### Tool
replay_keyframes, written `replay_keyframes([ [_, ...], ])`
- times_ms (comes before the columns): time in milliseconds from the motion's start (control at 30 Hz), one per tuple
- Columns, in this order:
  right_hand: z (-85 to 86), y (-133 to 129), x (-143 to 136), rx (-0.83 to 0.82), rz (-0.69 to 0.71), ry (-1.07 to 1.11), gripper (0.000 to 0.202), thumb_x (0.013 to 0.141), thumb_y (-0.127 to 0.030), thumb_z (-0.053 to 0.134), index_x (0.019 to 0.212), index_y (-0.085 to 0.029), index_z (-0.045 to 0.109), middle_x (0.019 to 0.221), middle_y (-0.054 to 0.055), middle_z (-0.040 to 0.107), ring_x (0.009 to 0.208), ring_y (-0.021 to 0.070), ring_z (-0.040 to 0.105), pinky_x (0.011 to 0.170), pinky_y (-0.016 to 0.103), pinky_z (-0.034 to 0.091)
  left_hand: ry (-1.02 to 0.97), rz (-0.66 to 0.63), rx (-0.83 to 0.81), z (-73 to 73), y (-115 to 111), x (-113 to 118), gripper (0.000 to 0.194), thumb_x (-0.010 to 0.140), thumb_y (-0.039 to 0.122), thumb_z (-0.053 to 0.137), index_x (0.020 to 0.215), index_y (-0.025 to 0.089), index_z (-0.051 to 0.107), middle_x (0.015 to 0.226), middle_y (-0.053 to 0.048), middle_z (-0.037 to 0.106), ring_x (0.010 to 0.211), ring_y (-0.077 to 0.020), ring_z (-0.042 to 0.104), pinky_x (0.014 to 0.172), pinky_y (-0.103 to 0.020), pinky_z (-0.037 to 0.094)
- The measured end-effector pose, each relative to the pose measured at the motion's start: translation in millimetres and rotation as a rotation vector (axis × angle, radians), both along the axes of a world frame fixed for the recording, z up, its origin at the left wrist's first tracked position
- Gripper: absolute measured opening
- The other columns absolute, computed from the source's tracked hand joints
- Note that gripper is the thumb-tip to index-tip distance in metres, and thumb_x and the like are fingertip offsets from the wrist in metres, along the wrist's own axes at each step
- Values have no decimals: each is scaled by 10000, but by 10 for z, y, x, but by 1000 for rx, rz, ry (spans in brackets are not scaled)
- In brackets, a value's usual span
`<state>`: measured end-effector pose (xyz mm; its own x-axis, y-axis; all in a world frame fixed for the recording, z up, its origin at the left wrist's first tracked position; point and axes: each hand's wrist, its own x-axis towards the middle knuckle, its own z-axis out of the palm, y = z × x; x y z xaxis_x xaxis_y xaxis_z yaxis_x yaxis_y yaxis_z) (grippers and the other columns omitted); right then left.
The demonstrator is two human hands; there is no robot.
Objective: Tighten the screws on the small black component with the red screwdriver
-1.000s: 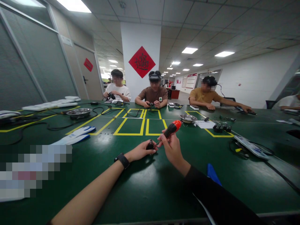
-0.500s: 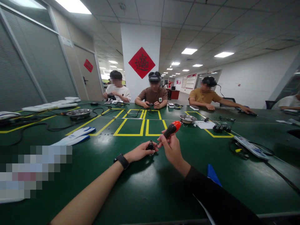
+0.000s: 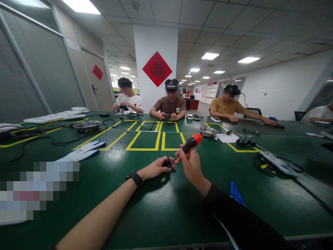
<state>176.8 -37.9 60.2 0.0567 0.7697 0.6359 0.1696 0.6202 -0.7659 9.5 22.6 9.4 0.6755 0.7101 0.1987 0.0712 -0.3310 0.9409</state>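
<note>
Red and black plastic forms the bulbous handle of a screwdriver point(image 3: 191, 143), gripped in the fingers of the right hand point(image 3: 191, 162), with its thin metal shaft slanting down and to the left. Its tip meets or nearly meets a small, dark, silver-topped piece point(image 3: 167, 161); the contact itself is too small to tell. That piece stands upright in the grasp of the left hand point(image 3: 155, 168), low over the glossy green surface point(image 3: 161, 222), near the middle of the view. Around the left wrist sits a black-strapped watch point(image 3: 135, 178). Left of the hands lie white gloves with blue edging point(image 3: 84, 150), partly pixelated. Beyond the right hand are a round, shiny metal bowl point(image 3: 208, 131), a white sheet of paper point(image 3: 227, 138) and a cluster of black blocky parts point(image 3: 246, 141). Yellow tape outlines point(image 3: 142, 149) mark the surface beyond the hands, and three co-workers sit across it.
</note>
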Motion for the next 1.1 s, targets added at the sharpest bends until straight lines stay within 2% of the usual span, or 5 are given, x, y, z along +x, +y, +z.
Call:
replay_keyframes([
  [233, 2, -9, 4, -3, 24, 5, 227, 858, -345, 482, 1010, -179, 453, 757, 9, 608, 526, 116, 606, 547, 247, 502, -10, 12, -51, 78, -59, 18, 305, 777, 205, 583, 1070, 143, 523, 1004, -73, 608, 936, -172, 548, 877, -325, 396],
  [900, -15, 9, 1, -2, 17, 5, 234, 855, -358, 481, 1005, -180, 455, 760, 8, 609, 533, 117, 604, 551, 249, 503, -16, 21, -47, 60, -70, 44, 277, 770, 218, 587, 1031, 137, 538, 980, -72, 614, 912, -171, 549, 864, -333, 395],
  [1000, -24, 13, 4, 6, 14, 3, 228, 854, -351, 483, 1003, -180, 460, 751, 10, 612, 529, 121, 603, 550, 251, 501, 12, 24, -23, 51, -70, 37, 332, 754, 226, 601, 1066, 146, 522, 1009, -69, 602, 936, -177, 545, 873, -337, 394],
  [1100, -32, 25, 3, 12, 2, 2, 225, 852, -348, 488, 1000, -179, 470, 740, 13, 615, 528, 125, 598, 548, 253, 496, 64, 77, 51, 160, -47, -44, 499, 683, 221, 664, 1145, 179, 480, 1069, -60, 570, 987, -187, 520, 900, -339, 381],
])
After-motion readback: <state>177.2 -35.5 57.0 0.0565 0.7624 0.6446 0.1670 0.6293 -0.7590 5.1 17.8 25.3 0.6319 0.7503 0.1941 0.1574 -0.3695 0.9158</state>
